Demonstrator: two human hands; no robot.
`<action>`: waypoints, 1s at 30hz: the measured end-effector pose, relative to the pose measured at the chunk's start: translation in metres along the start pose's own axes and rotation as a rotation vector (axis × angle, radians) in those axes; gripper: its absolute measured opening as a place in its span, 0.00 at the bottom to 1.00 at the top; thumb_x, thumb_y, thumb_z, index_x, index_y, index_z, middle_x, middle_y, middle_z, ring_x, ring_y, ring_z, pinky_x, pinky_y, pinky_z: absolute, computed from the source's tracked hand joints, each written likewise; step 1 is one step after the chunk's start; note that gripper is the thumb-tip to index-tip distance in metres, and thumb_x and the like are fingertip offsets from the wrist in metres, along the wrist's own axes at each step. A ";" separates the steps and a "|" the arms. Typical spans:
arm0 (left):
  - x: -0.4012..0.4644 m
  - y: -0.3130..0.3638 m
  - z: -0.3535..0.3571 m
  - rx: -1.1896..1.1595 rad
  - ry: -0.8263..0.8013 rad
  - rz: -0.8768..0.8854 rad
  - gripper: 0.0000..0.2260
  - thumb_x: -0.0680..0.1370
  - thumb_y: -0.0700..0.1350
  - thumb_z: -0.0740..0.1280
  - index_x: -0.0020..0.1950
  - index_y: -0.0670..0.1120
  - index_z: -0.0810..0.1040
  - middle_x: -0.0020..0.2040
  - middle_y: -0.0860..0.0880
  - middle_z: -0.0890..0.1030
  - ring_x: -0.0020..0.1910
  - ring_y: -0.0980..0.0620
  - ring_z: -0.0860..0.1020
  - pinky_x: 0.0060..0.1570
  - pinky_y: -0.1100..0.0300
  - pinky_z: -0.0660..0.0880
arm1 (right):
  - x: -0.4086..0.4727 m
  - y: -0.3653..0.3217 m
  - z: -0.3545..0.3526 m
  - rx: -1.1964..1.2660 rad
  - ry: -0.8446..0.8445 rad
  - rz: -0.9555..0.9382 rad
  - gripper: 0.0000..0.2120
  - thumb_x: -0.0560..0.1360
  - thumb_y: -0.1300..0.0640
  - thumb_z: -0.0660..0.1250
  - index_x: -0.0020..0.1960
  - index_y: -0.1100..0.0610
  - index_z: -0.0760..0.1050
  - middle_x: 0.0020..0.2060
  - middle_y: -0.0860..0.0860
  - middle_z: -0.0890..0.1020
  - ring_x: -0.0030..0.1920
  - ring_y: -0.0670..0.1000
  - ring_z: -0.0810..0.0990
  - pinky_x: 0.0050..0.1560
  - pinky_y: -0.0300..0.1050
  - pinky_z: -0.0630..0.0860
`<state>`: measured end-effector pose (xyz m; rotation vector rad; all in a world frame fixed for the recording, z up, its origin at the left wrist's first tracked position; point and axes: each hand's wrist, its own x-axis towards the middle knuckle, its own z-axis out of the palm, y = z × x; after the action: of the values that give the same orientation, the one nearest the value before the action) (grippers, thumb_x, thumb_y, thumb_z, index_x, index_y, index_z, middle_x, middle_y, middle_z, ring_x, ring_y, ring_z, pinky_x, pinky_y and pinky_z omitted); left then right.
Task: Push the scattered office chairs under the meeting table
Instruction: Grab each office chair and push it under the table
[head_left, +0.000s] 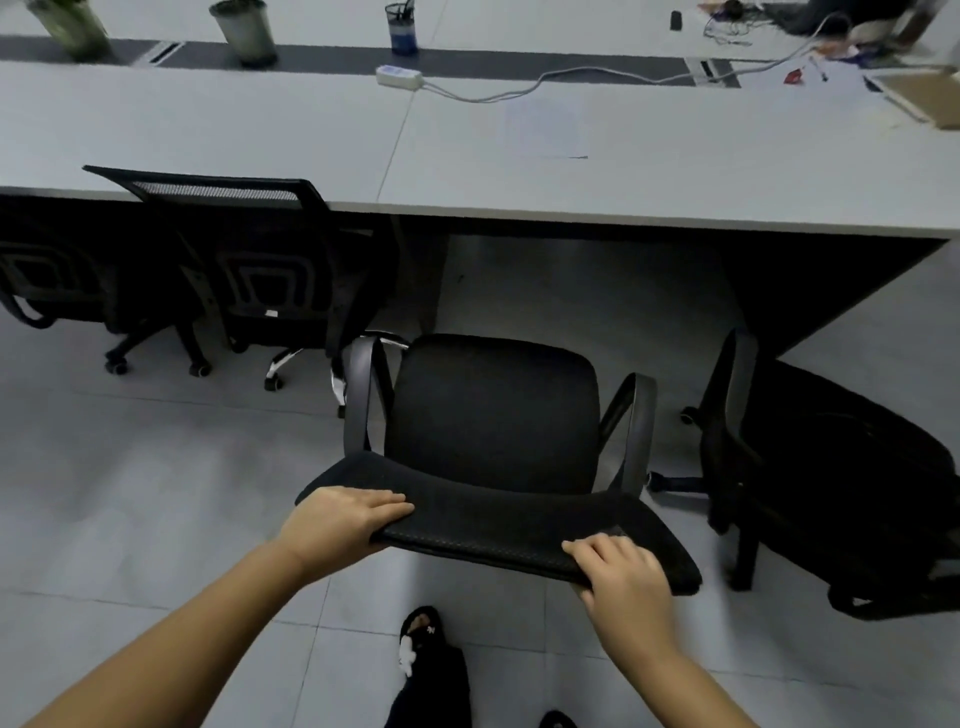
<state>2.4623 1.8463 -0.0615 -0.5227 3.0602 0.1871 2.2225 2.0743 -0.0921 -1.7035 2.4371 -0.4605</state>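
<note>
A black office chair (493, 410) with two curved armrests faces the long white meeting table (675, 182), its seat just short of the table's near edge. My left hand (343, 519) grips the left end of the chair's backrest top. My right hand (623, 577) grips the right end of the same backrest. Left of it, a black mesh-backed chair (260, 249) is tucked under the table, and another chair (47, 270) sits further left. A third black chair (831, 478) stands out on the floor at the right, turned sideways.
On the table lie a white power strip (399, 77) with its cable, two plant pots (244, 31), a pen holder (402, 28), a sheet of paper (545, 124) and clutter at the far right. A dark table end panel (810, 291) is at the right. My foot (423, 639) is behind the chair on grey tiles.
</note>
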 end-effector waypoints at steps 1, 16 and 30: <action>0.005 -0.012 -0.001 0.002 -0.003 0.028 0.24 0.55 0.49 0.81 0.50 0.52 0.83 0.46 0.53 0.85 0.42 0.54 0.84 0.38 0.60 0.81 | 0.005 -0.006 0.002 0.001 0.009 0.015 0.25 0.50 0.60 0.81 0.45 0.52 0.80 0.36 0.46 0.81 0.37 0.50 0.80 0.36 0.43 0.75; 0.142 -0.082 0.005 -0.020 0.030 0.112 0.16 0.57 0.45 0.80 0.42 0.49 0.83 0.38 0.52 0.85 0.36 0.52 0.83 0.29 0.62 0.79 | 0.110 0.026 -0.012 -0.124 0.078 0.202 0.27 0.48 0.70 0.78 0.45 0.53 0.82 0.40 0.46 0.84 0.37 0.50 0.82 0.34 0.43 0.77; 0.297 -0.120 -0.007 -0.045 0.021 0.011 0.22 0.49 0.46 0.82 0.41 0.52 0.83 0.35 0.56 0.84 0.31 0.56 0.82 0.24 0.69 0.74 | 0.265 0.132 -0.036 -0.022 0.140 0.134 0.27 0.47 0.73 0.76 0.43 0.52 0.83 0.39 0.45 0.85 0.38 0.48 0.84 0.37 0.42 0.78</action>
<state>2.2217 1.6349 -0.0833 -0.5129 3.0861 0.2528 2.0005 1.8745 -0.0831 -1.5524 2.6424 -0.5554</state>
